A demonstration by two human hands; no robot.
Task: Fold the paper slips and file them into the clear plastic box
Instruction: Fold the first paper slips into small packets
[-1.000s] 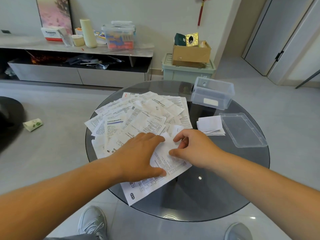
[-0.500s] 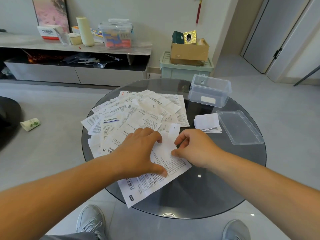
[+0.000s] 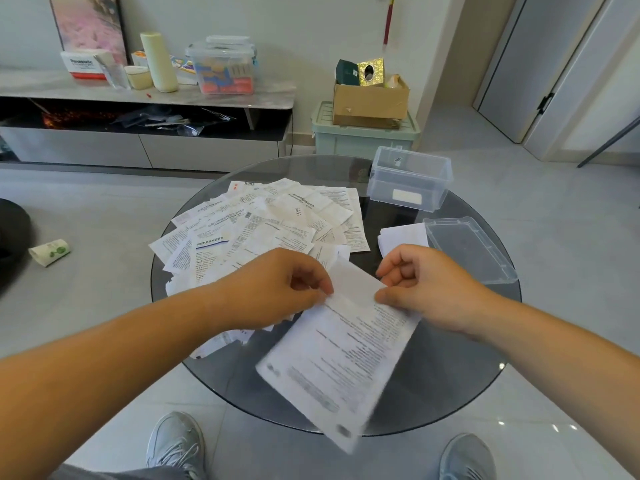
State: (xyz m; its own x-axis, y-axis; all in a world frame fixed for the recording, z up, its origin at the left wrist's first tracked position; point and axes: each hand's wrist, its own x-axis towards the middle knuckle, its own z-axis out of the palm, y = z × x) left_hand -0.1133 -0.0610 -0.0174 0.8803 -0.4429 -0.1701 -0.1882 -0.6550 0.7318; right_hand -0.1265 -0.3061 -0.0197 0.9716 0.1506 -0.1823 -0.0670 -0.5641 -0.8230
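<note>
Paper slip (image 3: 346, 348) hangs over a round glass table (image 3: 450, 368), its top edge pinched between the left hand (image 3: 277, 289) and the right hand (image 3: 427, 289); its lower end is blurred. Loose slips (image 3: 270, 220) spread at 11 o'clock on the table. The clear plastic box (image 3: 408, 178) stands open at 1 o'clock, with its lid (image 3: 467, 247) and a folded stack (image 3: 401, 235) at 2 o'clock.

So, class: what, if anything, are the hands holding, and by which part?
One printed slip: left hand and right hand pinch its opposite side edges.
</note>
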